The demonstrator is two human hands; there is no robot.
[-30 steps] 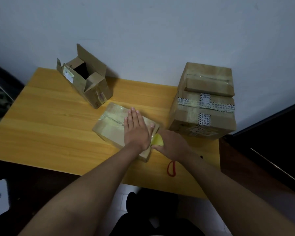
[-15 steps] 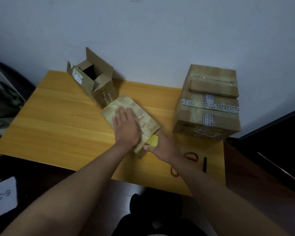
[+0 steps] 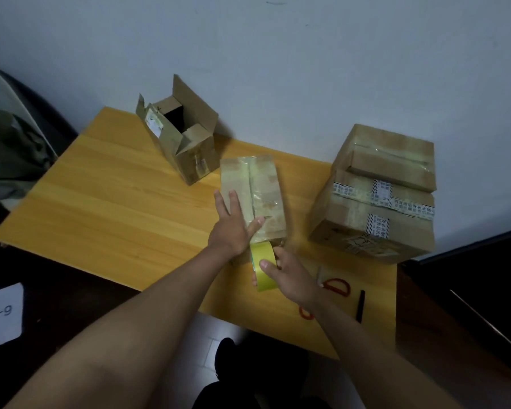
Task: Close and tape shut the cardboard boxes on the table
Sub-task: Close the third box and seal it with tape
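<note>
The flat box (image 3: 252, 196) lies mid-table, its seam running twelve to six. The left hand (image 3: 232, 228) presses it with spread fingers; the right hand (image 3: 286, 273), at six o'clock, grips the tape roll (image 3: 263, 265).

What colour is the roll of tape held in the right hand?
Yellow: the roll of tape, gripped by the right hand, shows best in the head view.

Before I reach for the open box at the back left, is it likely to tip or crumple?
The open box stands tall on a narrow base and looks tilted, so a push high up would probably tip it. Its flaps stand loose and unsealed, so they would likely flex if gripped. The dark inside hides any contents, so its weight cannot be judged; grip the walls low.
</note>
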